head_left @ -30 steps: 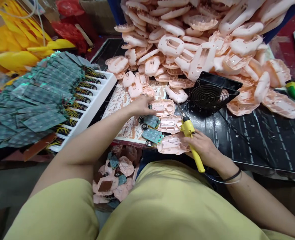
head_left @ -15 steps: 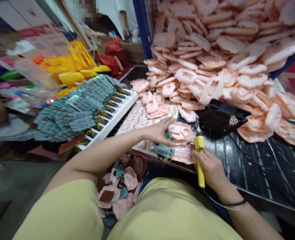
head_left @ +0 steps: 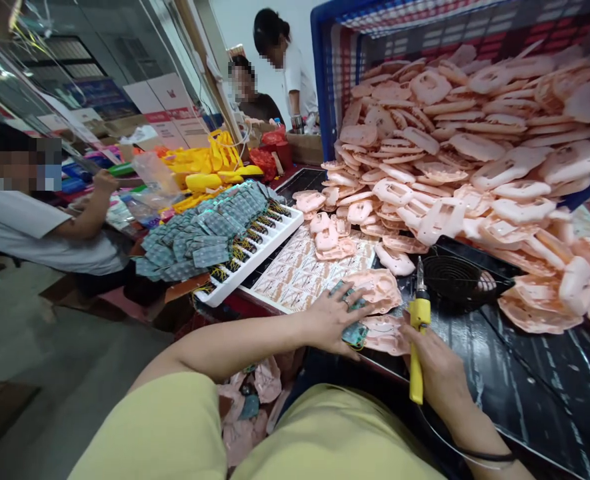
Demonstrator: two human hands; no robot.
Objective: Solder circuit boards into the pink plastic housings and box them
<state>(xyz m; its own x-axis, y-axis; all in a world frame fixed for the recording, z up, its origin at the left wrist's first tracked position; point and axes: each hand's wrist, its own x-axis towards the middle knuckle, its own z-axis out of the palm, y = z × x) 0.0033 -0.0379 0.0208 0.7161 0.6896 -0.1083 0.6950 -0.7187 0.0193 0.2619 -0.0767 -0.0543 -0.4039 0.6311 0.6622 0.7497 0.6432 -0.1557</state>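
left hand (head_left: pixel 331 320): released, fingers spread over green circuit boards (head_left: pixel 355 335)
right hand (head_left: pixel 437 363): grasping yellow tool (head_left: pixel 419 315)
pink shells (head_left: pixel 383 335): between the hands

Matt pink plastic shells (head_left: pixel 443 220); glossy black tabletop (head_left: pixel 517 373); smooth yellow plastic tool (head_left: pixel 417 347)

Shells (head_left: pixel 442 217): pale peach-pink, plain
Circuit boards (head_left: pixel 219 227): dull blue-green
Wires (head_left: pixel 239 255): yellow and black
Rack (head_left: pixel 262 257): white
Handheld tool (head_left: pixel 419 312): yellow body, black collar, silvery tip
Worktop (head_left: pixel 549 380): glossy black, broken whitish stripes
Sheet (head_left: pixel 292 277): off-white, repeating orange-brown print
Fan (head_left: pixel 452 277): black
Crate (head_left: pixel 321 87): blue rim; lattice sides in blue, white and red
Shirt (head_left: pixel 339 433): plain yellow-green
Wristband (head_left: pixel 492 457): black
Moulded parts (head_left: pixel 205 160): bright yellow
Carton (head_left: pixel 167 113): white, red band
Background bundles (head_left: pixel 77 183): seemingly blue, green and pink, though blurred
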